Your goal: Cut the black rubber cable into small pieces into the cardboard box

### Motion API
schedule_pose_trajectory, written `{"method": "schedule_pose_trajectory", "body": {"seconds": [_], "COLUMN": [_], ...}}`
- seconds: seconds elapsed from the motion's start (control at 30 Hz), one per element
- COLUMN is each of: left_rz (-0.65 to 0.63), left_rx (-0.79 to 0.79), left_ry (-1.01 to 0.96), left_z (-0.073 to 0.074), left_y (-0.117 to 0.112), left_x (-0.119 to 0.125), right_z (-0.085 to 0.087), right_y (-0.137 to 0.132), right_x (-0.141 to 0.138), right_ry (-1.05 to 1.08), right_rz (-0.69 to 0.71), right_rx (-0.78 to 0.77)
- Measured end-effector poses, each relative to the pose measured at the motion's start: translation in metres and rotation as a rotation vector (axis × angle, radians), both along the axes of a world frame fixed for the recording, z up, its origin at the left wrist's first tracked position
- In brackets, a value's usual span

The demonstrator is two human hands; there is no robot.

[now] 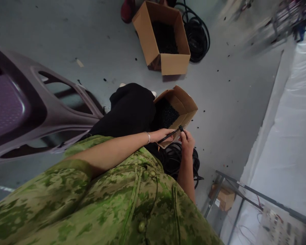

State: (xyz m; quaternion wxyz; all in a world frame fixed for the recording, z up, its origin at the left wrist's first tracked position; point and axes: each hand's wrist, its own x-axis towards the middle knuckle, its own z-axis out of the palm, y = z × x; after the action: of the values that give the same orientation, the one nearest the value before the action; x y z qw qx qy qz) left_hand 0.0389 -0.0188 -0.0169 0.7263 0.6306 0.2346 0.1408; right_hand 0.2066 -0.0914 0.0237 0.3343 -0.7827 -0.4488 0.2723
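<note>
My left hand [164, 134] and my right hand [187, 140] hold a thin black cable [170, 135] between them, just above my lap. The right fingers pinch a small black piece at the cable's end [181, 128]. The left hand grips the cable further back; a bracelet circles that wrist. Beneath the hands stands an open cardboard box [187, 105] filled with small black parts. A coil of black cable [174, 161] lies on the floor below my right forearm.
A second open cardboard box [172, 63] with black parts stands further off, a cable coil [197, 35] beside it. A grey plastic chair [28, 109] is at left. A metal frame [244, 190] and a small box [224, 199] sit at lower right by white sheeting.
</note>
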Motion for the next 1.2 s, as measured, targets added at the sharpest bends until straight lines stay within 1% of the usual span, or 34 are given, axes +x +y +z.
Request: {"method": "schedule_pose_trajectory", "body": {"seconds": [0.2, 0.37, 0.53, 0.7, 1.0, 1.2], "left_rz": [-0.007, -0.009, 0.0, -0.018, 0.004, -0.025], "left_rx": [0.044, 0.126, 0.204, 0.218, 0.136, 0.212], "left_ry": [0.006, 0.041, 0.096, 0.084, 0.128, 0.165], "left_z": [-0.006, -0.012, -0.014, -0.013, -0.008, 0.001], "left_y": [-0.001, -0.001, 0.0, 0.0, -0.002, 0.001], "left_x": [0.001, 0.003, 0.004, 0.003, 0.005, 0.003], "right_z": [0.0, -0.002, -0.004, -0.006, -0.005, -0.006], "right_y": [-0.001, -0.001, -0.003, -0.004, -0.004, -0.005], "right_x": [0.002, 0.005, 0.006, 0.007, 0.003, 0.002], "right_ry": [0.036, 0.093, 0.099, 0.127, 0.156, 0.185], "right_rz": [0.023, 0.023, 0.023, 0.0, 0.024, 0.012], "right_rx": [0.006, 0.003, 0.003, -0.006, 0.004, 0.011]}}
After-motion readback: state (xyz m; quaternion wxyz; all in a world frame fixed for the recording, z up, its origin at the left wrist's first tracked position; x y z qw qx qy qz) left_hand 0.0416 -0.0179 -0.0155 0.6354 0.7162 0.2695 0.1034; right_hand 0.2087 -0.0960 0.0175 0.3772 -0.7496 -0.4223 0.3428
